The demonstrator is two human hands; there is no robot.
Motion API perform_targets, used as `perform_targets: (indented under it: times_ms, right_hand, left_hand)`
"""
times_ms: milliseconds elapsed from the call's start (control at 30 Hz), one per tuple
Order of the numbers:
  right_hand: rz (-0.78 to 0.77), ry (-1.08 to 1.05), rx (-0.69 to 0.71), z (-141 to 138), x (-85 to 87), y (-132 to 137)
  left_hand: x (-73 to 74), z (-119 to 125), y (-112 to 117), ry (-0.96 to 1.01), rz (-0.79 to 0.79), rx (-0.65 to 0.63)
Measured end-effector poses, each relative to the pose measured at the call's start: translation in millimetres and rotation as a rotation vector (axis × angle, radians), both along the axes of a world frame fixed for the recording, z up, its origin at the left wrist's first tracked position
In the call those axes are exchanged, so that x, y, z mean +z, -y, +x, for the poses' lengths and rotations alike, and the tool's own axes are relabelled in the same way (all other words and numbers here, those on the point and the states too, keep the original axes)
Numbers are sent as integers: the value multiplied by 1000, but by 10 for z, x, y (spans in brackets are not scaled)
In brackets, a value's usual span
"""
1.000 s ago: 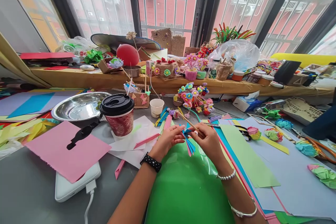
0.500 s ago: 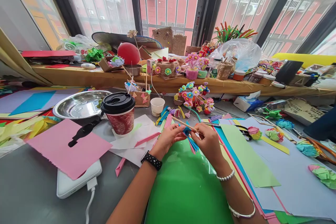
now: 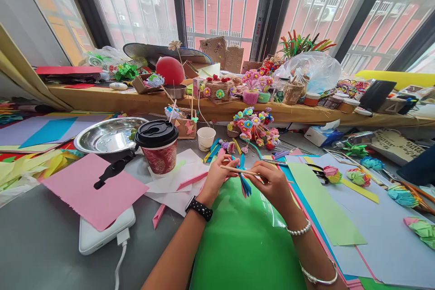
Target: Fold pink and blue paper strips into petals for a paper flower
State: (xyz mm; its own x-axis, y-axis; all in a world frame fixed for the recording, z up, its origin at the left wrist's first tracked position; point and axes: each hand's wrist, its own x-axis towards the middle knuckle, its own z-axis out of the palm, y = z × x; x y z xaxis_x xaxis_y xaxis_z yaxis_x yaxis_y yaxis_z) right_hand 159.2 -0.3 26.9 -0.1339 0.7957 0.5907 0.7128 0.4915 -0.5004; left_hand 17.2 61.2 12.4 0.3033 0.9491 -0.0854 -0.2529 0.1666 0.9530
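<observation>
In the head view my left hand pinches a folded blue and pink paper piece, whose narrow strips fan out. A thin wooden stick lies across the front of that paper. My right hand is closed on the stick's right part, fingers bent round it. The stick's left end reaches over my left fingertips; whether it touches the paper I cannot tell. Below both hands is a glossy green surface. Loose pink folded strips lie just left of my left hand.
At left stand a lidded coffee cup, a steel bowl and a white power bank under pink paper. Right, coloured sheets carry crumpled paper flowers. Crocheted flowers and a paper cup sit ahead.
The stick has turned from a slant to nearly level, its left end lower and further left. The blue paper now shows more openly behind it. The view has shifted slightly.
</observation>
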Motion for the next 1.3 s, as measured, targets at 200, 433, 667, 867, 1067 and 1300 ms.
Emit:
perform_targets:
  times_ms: [200, 433, 667, 867, 1067, 1300]
  right_hand:
    - [45, -68, -158, 31, 3, -18]
    - [-66, 2, -42, 63, -74, -95]
    - [-118, 29, -42, 32, -67, -87]
    - [-88, -13, -65, 17, -86, -92]
    - [-16, -154, -187, 38, -44, -63]
    - [16, -196, -205, 55, -30, -71]
  left_hand:
    - [-6, 10, 3, -88, 119, -37]
    - [-38, 7, -20, -59, 149, 8]
    - [-63, 0, -43, 45, -44, 126]
    - [-51, -24, -43, 148, -92, 118]
    - [31, -55, -6, 128, -146, -117]
    - [35, -54, -23, 181, -191, -46]
